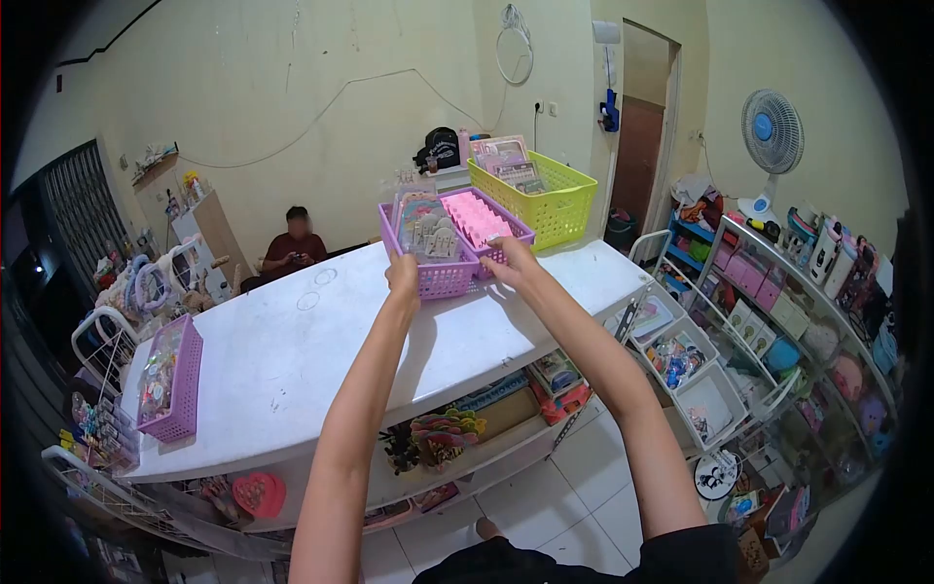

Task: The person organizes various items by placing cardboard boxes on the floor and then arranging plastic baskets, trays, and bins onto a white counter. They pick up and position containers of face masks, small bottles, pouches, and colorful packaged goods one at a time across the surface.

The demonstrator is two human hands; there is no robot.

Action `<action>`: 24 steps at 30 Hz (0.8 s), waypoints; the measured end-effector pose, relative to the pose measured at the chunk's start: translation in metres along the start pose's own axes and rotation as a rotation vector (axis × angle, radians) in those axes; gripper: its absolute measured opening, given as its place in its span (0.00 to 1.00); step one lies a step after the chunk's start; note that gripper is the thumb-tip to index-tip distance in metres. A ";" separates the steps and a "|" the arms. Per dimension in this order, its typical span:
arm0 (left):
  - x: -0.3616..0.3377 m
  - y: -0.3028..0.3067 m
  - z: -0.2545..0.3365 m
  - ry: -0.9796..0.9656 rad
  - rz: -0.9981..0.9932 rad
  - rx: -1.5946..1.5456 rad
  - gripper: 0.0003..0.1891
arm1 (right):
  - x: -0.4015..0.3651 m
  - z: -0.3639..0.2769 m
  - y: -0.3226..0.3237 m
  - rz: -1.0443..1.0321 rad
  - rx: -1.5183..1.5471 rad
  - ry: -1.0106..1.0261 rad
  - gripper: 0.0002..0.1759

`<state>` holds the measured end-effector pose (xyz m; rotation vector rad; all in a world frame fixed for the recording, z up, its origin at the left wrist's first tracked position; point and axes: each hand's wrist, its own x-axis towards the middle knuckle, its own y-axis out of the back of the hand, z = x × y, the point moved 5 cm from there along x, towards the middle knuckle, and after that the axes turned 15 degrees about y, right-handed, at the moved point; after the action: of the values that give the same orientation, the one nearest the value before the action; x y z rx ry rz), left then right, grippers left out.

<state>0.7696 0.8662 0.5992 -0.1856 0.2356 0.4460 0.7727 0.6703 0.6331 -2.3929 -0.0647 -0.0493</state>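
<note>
Two purple plastic baskets stand side by side on the white counter [253,350], close to its far right part. The left purple basket [443,282] holds carded and bagged accessories [428,234]. Rows of pink packets [474,220] fill the right purple basket [520,237]. My left hand [403,276] grips the left basket at its near left corner, fingers partly hidden. At the near side of the right basket, my right hand [510,261] closes over the rim, with the thumb below. Behind them is a lime green basket [555,209] with boxed items in it.
Another purple basket [180,404] sits at the counter's left end. A person [295,251] is seated beyond the counter. Stocked shelves [486,419] lie under the countertop. To my right are white trays [705,399], a glass display rack [778,321] and a fan [772,131].
</note>
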 end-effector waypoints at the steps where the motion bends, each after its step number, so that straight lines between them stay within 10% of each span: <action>1: -0.002 -0.002 -0.002 0.006 0.002 0.002 0.28 | -0.004 -0.004 0.001 0.004 0.000 -0.005 0.10; 7: -0.018 -0.007 -0.004 -0.091 -0.128 -0.222 0.26 | -0.038 -0.013 0.011 -0.150 -0.145 0.028 0.10; 13: -0.042 0.004 0.001 -0.120 0.166 0.124 0.21 | -0.070 -0.001 0.023 -0.334 -0.400 0.054 0.29; 15: -0.063 0.010 0.008 -0.210 0.350 0.068 0.20 | -0.078 -0.017 0.008 -0.734 -1.343 1.091 0.32; 24: -0.075 0.016 0.004 -0.404 0.658 0.143 0.15 | -0.064 -0.009 -0.009 -0.475 -1.856 1.408 0.32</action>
<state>0.6971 0.8507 0.6209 0.1333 -0.0794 1.1011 0.7081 0.6688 0.6425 -2.9850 0.1626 -3.0261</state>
